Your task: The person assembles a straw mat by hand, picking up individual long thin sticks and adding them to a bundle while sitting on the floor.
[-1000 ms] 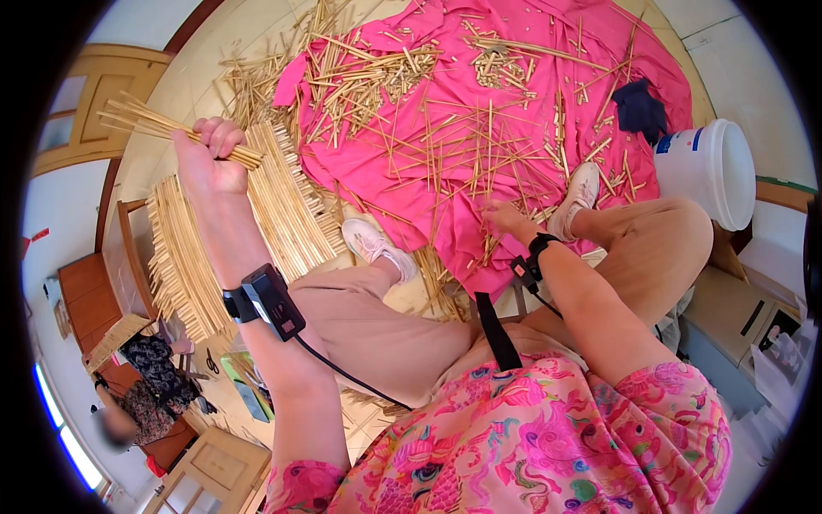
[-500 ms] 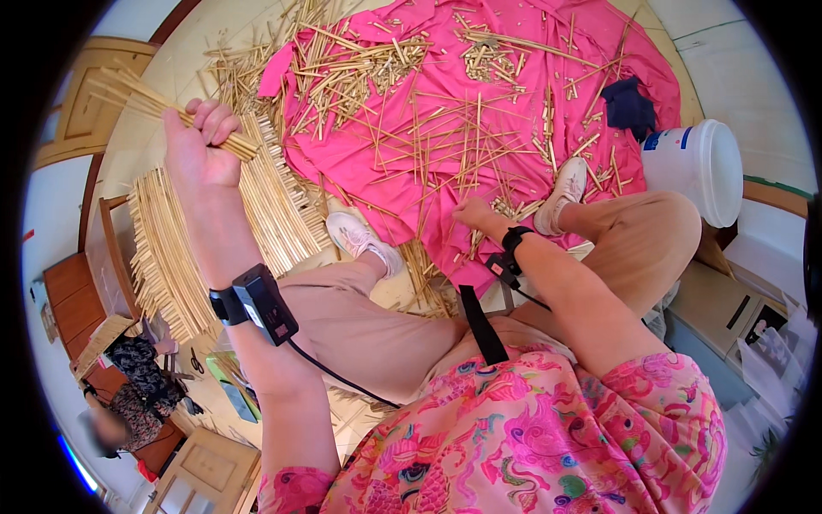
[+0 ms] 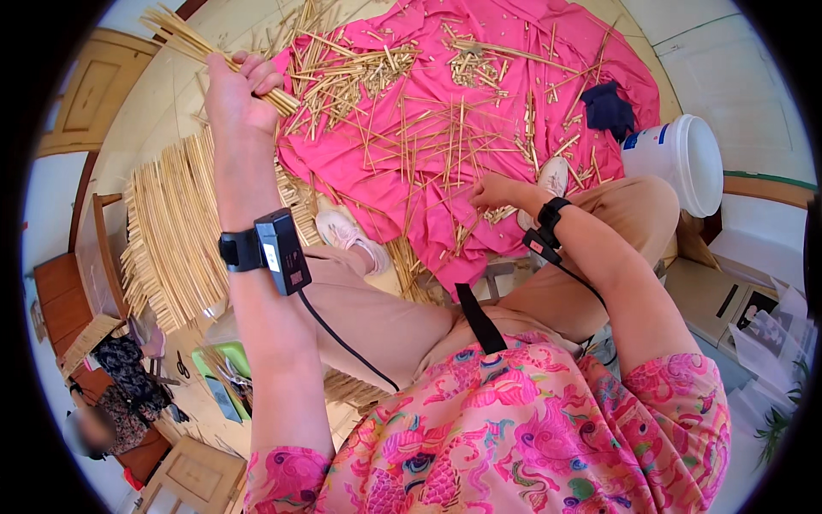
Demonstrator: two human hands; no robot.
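Observation:
A bundle of straw-coloured stalks (image 3: pixel 184 36) is in my left hand (image 3: pixel 244 90), with the fingers wrapped round it at the upper left. Its long ends point up and left, and the shorter ends stick out past my fingers. My right hand (image 3: pixel 494 193) is low over the pink cloth (image 3: pixel 321 163), fingers curled in; what they hold, if anything, is too small to make out. Long thin stalks (image 3: pixel 445 141) lie crossed on the cloth beyond that hand. Short cut pieces (image 3: pixel 385 70) are heaped farther back.
A slatted mat of stalks (image 3: pixel 175 227) spreads out below my left hand. At the right stand a white bucket (image 3: pixel 698 163) and a dark blue cloth (image 3: pixel 610 110). Scissors (image 3: pixel 182 364) and a green tray (image 3: pixel 205 360) lie lower left, near another person (image 3: pixel 128 368).
My left hand has moved right and a little upward with the bundle, which stays in its grip. My right hand has shifted slightly up and to the right.

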